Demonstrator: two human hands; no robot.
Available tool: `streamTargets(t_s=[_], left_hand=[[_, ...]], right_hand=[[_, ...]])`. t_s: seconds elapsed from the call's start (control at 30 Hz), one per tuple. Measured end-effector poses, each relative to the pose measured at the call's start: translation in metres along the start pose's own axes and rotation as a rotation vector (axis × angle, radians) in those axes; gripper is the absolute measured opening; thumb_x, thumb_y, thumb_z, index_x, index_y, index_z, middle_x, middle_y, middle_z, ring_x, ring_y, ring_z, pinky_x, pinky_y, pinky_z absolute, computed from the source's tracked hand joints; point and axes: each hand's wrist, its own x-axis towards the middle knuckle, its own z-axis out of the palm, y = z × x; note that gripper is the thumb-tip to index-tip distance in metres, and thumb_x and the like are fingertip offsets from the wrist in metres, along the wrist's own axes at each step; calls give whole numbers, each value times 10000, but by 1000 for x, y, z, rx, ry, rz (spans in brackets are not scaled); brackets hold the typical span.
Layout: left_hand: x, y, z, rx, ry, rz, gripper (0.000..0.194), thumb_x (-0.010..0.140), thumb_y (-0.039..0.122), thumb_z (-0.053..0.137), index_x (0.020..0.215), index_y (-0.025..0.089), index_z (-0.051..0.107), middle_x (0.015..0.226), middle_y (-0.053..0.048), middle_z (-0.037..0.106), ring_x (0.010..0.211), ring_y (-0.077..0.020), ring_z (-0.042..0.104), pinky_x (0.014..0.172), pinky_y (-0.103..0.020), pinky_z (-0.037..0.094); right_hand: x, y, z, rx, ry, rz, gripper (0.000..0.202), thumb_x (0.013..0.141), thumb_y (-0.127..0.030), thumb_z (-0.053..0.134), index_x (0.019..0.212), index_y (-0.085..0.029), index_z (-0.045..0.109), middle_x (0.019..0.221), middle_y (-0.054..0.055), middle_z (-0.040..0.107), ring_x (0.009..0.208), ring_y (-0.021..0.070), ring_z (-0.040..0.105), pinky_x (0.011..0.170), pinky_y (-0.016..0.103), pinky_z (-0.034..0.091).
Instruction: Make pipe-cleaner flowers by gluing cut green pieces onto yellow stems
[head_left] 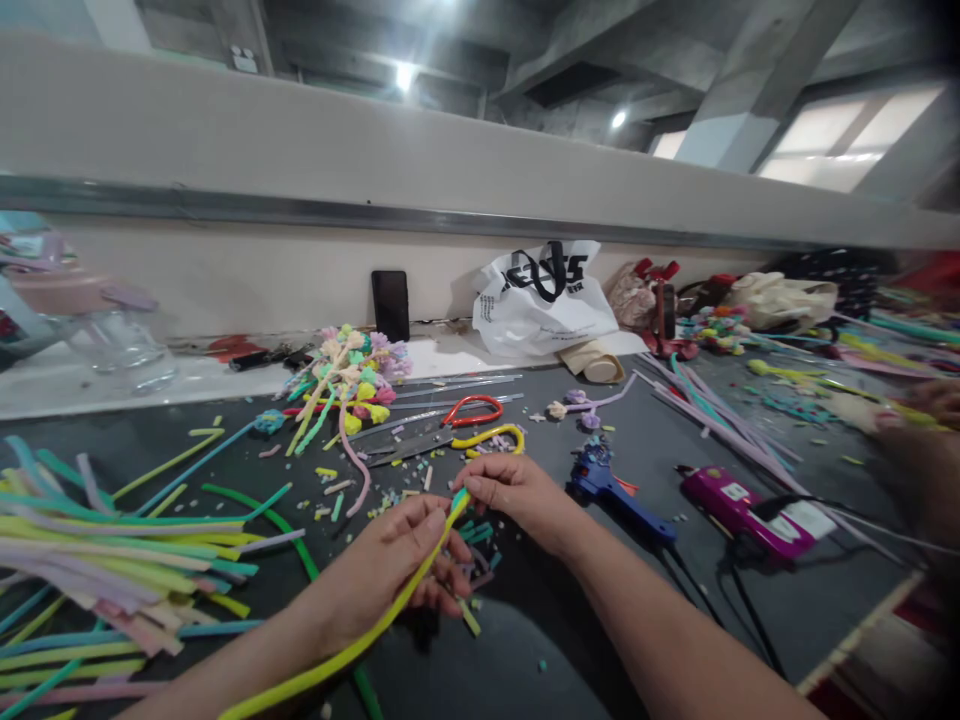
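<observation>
A long yellow pipe cleaner (pixel 360 640) runs from the bottom edge up through both hands. My left hand (pixel 409 555) grips it between thumb and fingers below its upper end. At that end, my right hand (pixel 499 490) pinches the yellow stem where a small teal-green piece (pixel 460 494) shows. Just beyond my hands lie scissors (pixel 450 435) with one red and one yellow handle loop. Small cut bits of pipe cleaner (pixel 480 535) are scattered beneath and around my fingers.
Many pastel pipe cleaners (pixel 127 560) are heaped at left. A bunch of fuzzy flowers (pixel 349 375) lies behind. At right are a blue glue gun (pixel 622 495) and a magenta one (pixel 750 515) with cords. A phone (pixel 391 305) and white bag (pixel 540 305) stand at the back; another person's hand (pixel 937 400) is far right.
</observation>
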Motion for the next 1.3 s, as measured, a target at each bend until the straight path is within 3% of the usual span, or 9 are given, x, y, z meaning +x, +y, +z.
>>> streamTargets(t_s=[0.17, 0.23, 0.3, 0.4, 0.53, 0.67, 0.83, 1.13, 1.3], left_hand=[[-10, 21, -14, 176, -231, -140, 432, 782, 314, 563, 1181, 227, 420, 1064, -84, 566, 1008, -184, 545, 875, -336, 387], [-14, 29, -18, 236, -325, -165, 461, 775, 284, 574, 1207, 256, 417, 1130, -75, 543, 1061, -181, 507, 906, -337, 356], [-16, 33, -17, 262, -344, -185, 467, 768, 280, 578, 1207, 270, 421, 1144, -66, 538, 1058, -180, 501, 890, -337, 361], [-16, 26, -6, 265, -229, -204, 426, 763, 294, 569, 1165, 242, 440, 1065, -63, 569, 1014, -183, 524, 859, -337, 373], [-12, 6, 10, 254, -18, -111, 380, 735, 248, 589, 1083, 202, 443, 945, -43, 586, 882, -155, 568, 800, -300, 396], [-9, -5, 14, 202, 32, -31, 296, 755, 258, 555, 1019, 185, 444, 769, 0, 567, 688, -134, 592, 676, -279, 433], [-9, -3, 15, 179, 156, -11, 201, 753, 268, 551, 905, 159, 478, 661, 24, 549, 487, -68, 495, 495, -199, 373], [-8, -1, 9, -33, 184, -86, 188, 702, 308, 607, 749, 144, 528, 678, 4, 586, 469, -47, 493, 456, -166, 349], [-9, 0, 7, -69, 200, -113, 208, 671, 305, 636, 762, 158, 522, 724, -4, 610, 492, -76, 545, 469, -194, 414]], right_hand=[[-1, 0, -7, -35, -82, 38, 229, 733, -363, 617, 770, -138, 639, 633, -23, 559, 554, 70, 462, 556, 192, 365], [-2, 0, -6, -56, -134, 66, 231, 743, -365, 606, 770, -136, 632, 643, -21, 560, 561, 70, 464, 562, 194, 369], [-2, 0, -5, -79, -169, 77, 225, 752, -358, 596, 773, -137, 628, 656, -21, 559, 570, 69, 459, 566, 192, 367], [-2, 0, -3, -136, -179, 77, 200, 755, -337, 592, 756, -139, 625, 643, -29, 540, 574, 69, 445, 565, 187, 358], [-1, -1, -3, -180, -177, 93, 189, 754, -332, 588, 744, -145, 621, 625, -35, 527, 570, 76, 446, 574, 197, 367], [-2, 0, -2, -159, -180, 87, 190, 752, -334, 593, 760, -146, 620, 632, -33, 531, 567, 76, 453, 576, 199, 368], [-3, 1, 0, -161, -175, 68, 184, 748, -329, 601, 757, -146, 622, 646, -27, 534, 585, 78, 458, 568, 194, 365], [-3, -5, 6, -118, -82, 30, 172, 714, -329, 631, 714, -157, 633, 627, -23, 545, 578, 86, 461, 566, 205, 371], [-4, 0, 8, -88, -94, 27, 170, 718, -331, 634, 744, -163, 649, 648, -8, 572, 593, 97, 473, 567, 214, 384]])
